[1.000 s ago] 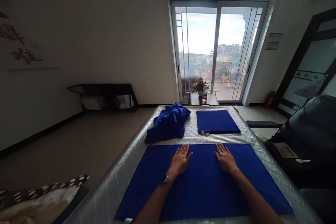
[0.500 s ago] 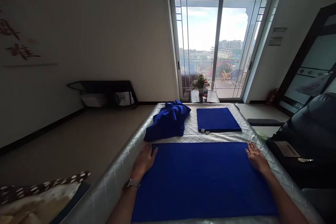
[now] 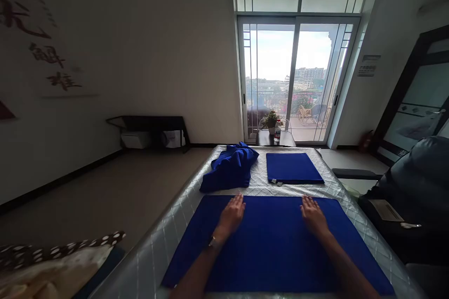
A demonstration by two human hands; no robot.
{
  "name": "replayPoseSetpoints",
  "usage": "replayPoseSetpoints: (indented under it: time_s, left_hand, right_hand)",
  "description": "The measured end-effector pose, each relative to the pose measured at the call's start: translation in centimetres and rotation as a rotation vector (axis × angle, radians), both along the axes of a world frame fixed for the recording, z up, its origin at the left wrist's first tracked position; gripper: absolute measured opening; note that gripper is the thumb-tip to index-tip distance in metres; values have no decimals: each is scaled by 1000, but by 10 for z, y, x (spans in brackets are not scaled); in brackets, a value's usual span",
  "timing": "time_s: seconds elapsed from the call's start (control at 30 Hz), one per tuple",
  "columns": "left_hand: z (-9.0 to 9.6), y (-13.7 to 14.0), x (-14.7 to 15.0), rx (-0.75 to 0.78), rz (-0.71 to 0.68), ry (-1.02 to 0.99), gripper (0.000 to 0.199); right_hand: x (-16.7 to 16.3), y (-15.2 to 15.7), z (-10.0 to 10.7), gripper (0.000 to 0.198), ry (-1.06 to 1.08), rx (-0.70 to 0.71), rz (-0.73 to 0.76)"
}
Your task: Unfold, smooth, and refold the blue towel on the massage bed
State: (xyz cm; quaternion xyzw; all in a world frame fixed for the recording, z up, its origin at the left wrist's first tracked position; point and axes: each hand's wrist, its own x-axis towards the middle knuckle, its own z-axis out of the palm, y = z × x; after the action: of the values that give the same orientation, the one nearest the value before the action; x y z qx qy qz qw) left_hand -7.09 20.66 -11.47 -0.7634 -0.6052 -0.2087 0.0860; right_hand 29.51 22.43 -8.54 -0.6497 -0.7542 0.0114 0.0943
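Note:
A blue cloth (image 3: 270,247) is spread flat on the silver quilted table cover (image 3: 154,247). My left hand (image 3: 232,214) lies on the cloth near its far edge, left of centre, fingers stretched out. Towards the right of that same edge rests my right hand (image 3: 313,214), also flat with fingers extended. Neither hand holds anything. Beyond the cloth, a crumpled blue cloth (image 3: 231,168) lies at the far left. A neatly folded blue cloth (image 3: 294,168) with small white tags sits at the far right.
A black chair (image 3: 403,187) with a card on its seat stands to the right. Past the table's far end, a small table (image 3: 263,140) holds a potted plant (image 3: 271,121) and a bottle (image 3: 277,131). Patterned bedding (image 3: 70,261) is at the lower left.
Both hands have moved inward from the cloth's side edges towards its middle, along the far edge. The camera view has tilted up slightly.

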Motion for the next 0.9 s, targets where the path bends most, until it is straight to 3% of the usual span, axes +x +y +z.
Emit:
replayPoseSetpoints:
  time_s: [0.1,0.2,0.33,0.57,0.67,0.73,0.9]
  left_hand:
    - [-7,5,69,3,-124,15,50]
    - [-21,7,106,7,-170,2,50]
    - [-33,8,111,-9,-138,-12,52]
    - [-29,8,107,-64,-159,-27,55]
    - [-28,7,91,-80,-177,-22,56]
    - [-28,7,65,-103,-142,-6,56]
    - [-28,5,-54,-208,101,-3,59]
  right_hand:
    - [-66,-4,-8,62,36,-3,157]
    - [-105,-7,-21,61,65,-34,222]
    - [-112,-8,-31,61,77,-77,222]
    - [-108,-9,-23,62,95,-106,245]
    - [-86,-3,-24,65,79,-112,220]
    - [-53,4,-26,67,49,-99,160]
    - [66,21,-25,68,-14,-61,-45]
